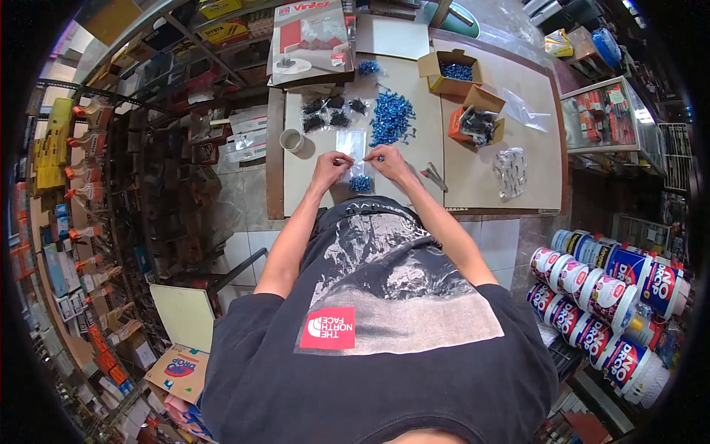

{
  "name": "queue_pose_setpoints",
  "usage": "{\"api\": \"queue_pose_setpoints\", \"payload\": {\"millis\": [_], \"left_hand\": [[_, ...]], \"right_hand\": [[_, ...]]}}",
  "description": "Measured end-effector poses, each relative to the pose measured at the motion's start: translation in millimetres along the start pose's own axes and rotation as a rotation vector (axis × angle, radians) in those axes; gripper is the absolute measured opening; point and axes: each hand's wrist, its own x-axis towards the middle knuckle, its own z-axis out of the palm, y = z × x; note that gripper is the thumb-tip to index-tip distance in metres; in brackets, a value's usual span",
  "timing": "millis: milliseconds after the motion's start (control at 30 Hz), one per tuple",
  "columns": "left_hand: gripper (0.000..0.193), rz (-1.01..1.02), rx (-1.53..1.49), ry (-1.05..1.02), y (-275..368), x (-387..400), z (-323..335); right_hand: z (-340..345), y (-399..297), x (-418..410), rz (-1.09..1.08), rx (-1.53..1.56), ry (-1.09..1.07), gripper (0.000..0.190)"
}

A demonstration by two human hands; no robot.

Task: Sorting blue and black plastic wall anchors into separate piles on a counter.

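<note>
A clear plastic bag lies between my two hands near the table's front edge. Blue-headed screws are gathered at its near end. My left hand pinches the bag's left side with thumb and fingertips. On the opposite side, my right hand pinches the bag's edge, and a small blue piece shows among its fingers. Just beyond my right hand spreads a loose pile of blue screws. Several small bags of black screws sit beyond my left hand, and a white cup stands to its left.
Scissors lie right of my right hand. Open boxes hold blue screws and black screws. A plastic bag of dark screws rests farther right. A Vinilex box stands at the back left; paint tubs are stacked at the right.
</note>
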Motion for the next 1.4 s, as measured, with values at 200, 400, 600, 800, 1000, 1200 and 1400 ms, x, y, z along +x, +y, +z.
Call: {"api": "queue_pose_setpoints", "payload": {"millis": [200, 400, 600, 800, 1000, 1200, 1400], "left_hand": [[0.014, 0.215, 0.148, 0.079, -12, -1, 2], [0.011, 0.151, 0.174, 0.054, 0, -6, 3], [0.023, 0.26, 0.24, -0.017, 5, -12, 8], [0.031, 0.386, 0.473, 0.057, -4, -15, 5], [0.038, 0.306, 0.656, 0.06, -5, -26, -11], [0.039, 0.205, 0.725, -0.009, 10, -24, -7], [0.02, 0.342, 0.425, -0.171, -8, -22, 3]], "right_hand": [[-4, -6, -13, -0.152, -0.101, -0.039, 0.02], [6, 2, -14, -0.121, 0.078, 0.013, 0.018], [9, 8, -24, 0.087, 0.096, -0.052, 0.019], [5, 4, -36, 0.159, 0.123, 0.001, 0.024], [16, 11, -44, 0.199, 0.137, 0.037, 0.025], [32, 10, -41, 0.242, 0.387, -0.036, 0.022], [49, 6, -51, 0.281, 0.494, -0.095, 0.024]]}}
